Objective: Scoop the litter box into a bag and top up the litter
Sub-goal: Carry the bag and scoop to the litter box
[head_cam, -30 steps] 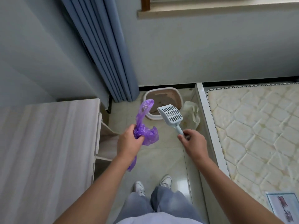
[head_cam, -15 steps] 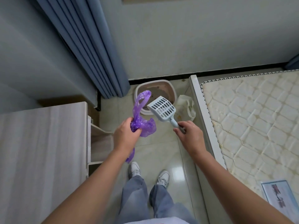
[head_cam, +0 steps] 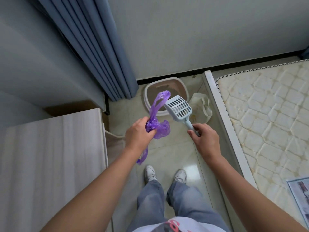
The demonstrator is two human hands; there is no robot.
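I saw the left hand [head_cam: 139,133] gripping a bunched purple bag [head_cam: 157,118], right hand [head_cam: 204,137] fingers curled round the scoop [head_cam: 179,108] handle (slotted head up), litter box [head_cam: 167,90] on the floor against the wall

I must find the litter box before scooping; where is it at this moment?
In the head view, the litter box sits on the floor ahead, against the wall, between the blue curtain on the left and a white bag beside the bed frame.

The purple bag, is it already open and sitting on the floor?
No, the purple bag is bunched up in the left hand, held in the air above the floor.
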